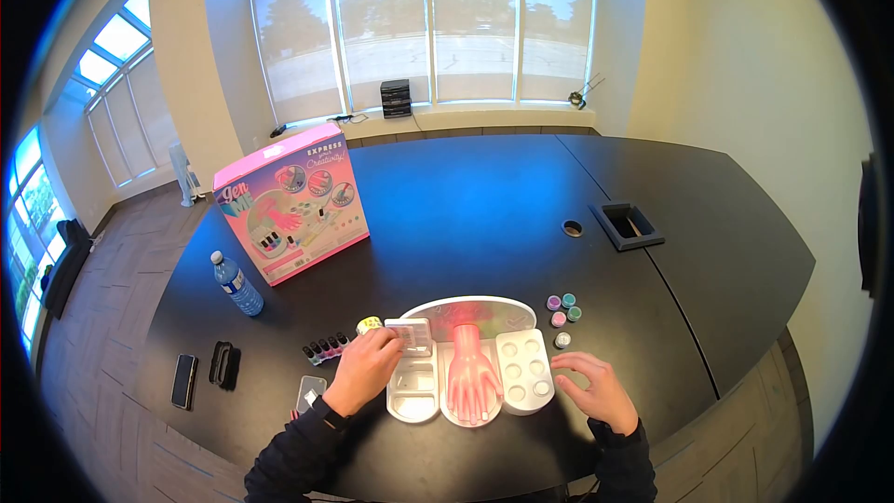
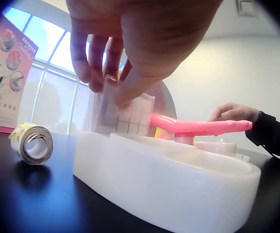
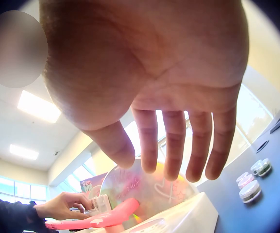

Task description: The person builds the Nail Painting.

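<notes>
My left hand (image 1: 365, 365) pinches a small clear plastic case (image 2: 130, 114) divided into compartments of pale pieces. The case stands upright at the back of the left tray (image 1: 413, 407) of a white nail-salon stand. A pink model hand (image 1: 471, 380) lies palm down in the stand's middle, before a rounded backboard (image 1: 503, 313). My right hand (image 1: 596, 389), fingers extended and apart, hovers beside the right tray with round wells (image 1: 525, 350). One small round pot (image 1: 541, 387) sits in a front well of that tray.
Several glitter pots (image 1: 556, 302) stand right of the stand. Nail polish bottles (image 1: 326, 348), a sticker roll (image 2: 32, 144) and a clear box (image 1: 311, 393) lie left. Farther left are a water bottle (image 1: 238, 287), phone (image 1: 184, 382), black case (image 1: 222, 365) and pink product box (image 1: 296, 210).
</notes>
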Tool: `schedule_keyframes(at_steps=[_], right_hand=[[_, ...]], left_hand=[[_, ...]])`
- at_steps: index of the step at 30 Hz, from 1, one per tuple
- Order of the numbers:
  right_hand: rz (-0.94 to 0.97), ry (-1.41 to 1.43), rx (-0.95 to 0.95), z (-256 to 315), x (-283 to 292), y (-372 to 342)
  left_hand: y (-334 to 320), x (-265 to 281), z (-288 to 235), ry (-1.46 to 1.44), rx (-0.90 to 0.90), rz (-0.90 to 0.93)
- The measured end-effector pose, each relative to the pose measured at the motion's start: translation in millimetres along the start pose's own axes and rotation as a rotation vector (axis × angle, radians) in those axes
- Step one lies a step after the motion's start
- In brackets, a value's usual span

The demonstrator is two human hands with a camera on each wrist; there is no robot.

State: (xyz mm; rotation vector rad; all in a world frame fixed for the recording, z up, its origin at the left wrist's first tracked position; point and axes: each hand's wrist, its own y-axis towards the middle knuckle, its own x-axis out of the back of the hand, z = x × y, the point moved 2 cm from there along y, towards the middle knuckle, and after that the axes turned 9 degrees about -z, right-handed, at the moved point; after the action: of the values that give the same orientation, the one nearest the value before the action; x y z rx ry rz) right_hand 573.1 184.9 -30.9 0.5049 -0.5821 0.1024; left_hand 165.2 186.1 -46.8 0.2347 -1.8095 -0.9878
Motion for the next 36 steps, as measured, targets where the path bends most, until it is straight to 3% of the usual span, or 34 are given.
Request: schedule_keyframes(at_steps=[19, 24, 36], right_hand=[[-0.065, -0.035, 0.061, -20, 11, 20], [-0.103, -0.058, 0.064, -19, 23, 42], [-0.165, -0.013, -0.052, -79, 20, 103]], left_hand=[[-1, -6, -5, 0.064, -0.013, -0.087], [-1, 3, -8, 0.012, 0.08, -0.107], [-10, 21, -11, -0.051, 0.21, -0.133]])
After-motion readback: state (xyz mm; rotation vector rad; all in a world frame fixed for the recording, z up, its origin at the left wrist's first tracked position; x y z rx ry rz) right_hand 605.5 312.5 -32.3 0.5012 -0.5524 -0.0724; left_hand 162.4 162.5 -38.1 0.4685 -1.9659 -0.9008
